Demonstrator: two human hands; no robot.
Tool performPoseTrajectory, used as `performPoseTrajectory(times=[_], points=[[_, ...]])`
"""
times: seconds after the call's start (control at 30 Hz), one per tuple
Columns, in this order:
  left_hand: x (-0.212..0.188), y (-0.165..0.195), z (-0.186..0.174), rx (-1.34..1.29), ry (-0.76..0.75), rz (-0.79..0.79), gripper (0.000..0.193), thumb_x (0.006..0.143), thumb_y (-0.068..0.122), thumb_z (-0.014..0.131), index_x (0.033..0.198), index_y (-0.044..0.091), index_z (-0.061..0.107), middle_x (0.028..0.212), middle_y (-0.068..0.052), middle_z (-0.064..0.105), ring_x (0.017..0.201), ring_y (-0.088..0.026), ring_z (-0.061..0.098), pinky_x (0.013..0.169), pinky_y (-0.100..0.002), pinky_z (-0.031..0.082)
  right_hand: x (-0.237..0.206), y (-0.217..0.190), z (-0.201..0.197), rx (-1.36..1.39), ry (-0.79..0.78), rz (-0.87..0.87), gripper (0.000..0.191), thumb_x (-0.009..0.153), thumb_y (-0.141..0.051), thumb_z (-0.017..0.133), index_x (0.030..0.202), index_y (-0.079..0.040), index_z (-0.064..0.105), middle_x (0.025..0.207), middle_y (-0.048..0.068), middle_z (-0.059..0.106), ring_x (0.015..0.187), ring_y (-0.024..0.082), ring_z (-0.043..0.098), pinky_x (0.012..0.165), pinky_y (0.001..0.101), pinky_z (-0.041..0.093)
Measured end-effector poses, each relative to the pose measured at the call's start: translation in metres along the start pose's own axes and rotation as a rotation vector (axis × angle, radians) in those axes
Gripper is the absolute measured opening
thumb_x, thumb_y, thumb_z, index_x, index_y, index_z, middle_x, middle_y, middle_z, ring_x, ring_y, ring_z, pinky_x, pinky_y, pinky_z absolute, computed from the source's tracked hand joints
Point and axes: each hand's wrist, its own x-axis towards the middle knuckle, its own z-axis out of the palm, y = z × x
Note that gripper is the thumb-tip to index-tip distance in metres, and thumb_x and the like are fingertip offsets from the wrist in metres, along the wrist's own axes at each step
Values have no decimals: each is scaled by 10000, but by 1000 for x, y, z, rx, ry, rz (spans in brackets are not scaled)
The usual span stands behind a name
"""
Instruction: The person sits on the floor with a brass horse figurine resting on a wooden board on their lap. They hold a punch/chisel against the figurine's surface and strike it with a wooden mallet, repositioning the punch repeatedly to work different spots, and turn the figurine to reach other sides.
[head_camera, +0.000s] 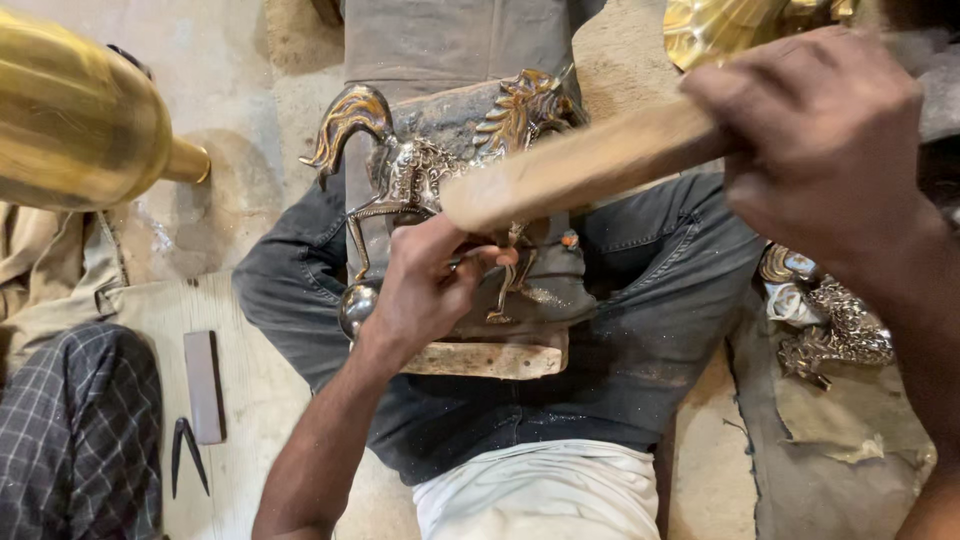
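Brass horse figurine, ornate; left hand pinching it, right hand gripping smooth wooden mallet.

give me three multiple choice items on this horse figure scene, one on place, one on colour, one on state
1. Where does the horse figure rest?
A. on a block across the person's lap
B. on a shelf
C. in a bucket

2. What colour is the large vessel at upper left?
A. blue
B. golden brass
C. red

3. What is the right hand doing?
A. lying flat and open
B. gripping a wooden stick
C. holding pliers

Answers:
1 A, the figure lies on the block above the dark trousers.
2 B, it shines yellow-gold.
3 B, its fingers wrap the wooden stick, while the left hand pinches a small tool at the figure.
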Motion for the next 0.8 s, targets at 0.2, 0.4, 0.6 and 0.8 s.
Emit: performPoseTrajectory(times=[0.2,0.4,0.6,0.8], points=[[0,5,0,-51,-24,-9,571,801,-256,481,1292,-4,626,1064,-139,760,991,-185,796,885,-298,660,-12,-5,5,-83,-13,-15,421,749,33,762,1146,-61,658,983,120,719,897,343,711,788,480,583],[0,6,1,-38,0,-33,555,814,-246,499,1302,-1,601,1049,-131,741,1009,-168,793,892,-284,670,-27,-4,8,101,-80,130,295,950,23,691,1219,-22,577,1097,141,658,963,316,690,862,421,580],[0,9,0,-102,-46,-71,604,786,-256,462,1325,-18,596,1066,-141,748,1002,-157,782,887,-288,660,-19,-8,2,120,-31,151,434,885,-6,726,1276,17,538,1082,181,633,947,345,666,823,453,568],[-1,12,1,-107,-23,-113,580,816,-243,463,1338,-22,584,1071,-134,741,1015,-171,784,889,-284,647,-14,-15,-2,-52,-106,101,532,659,22,769,1160,-48,605,1020,154,686,930,362,680,776,480,570]])
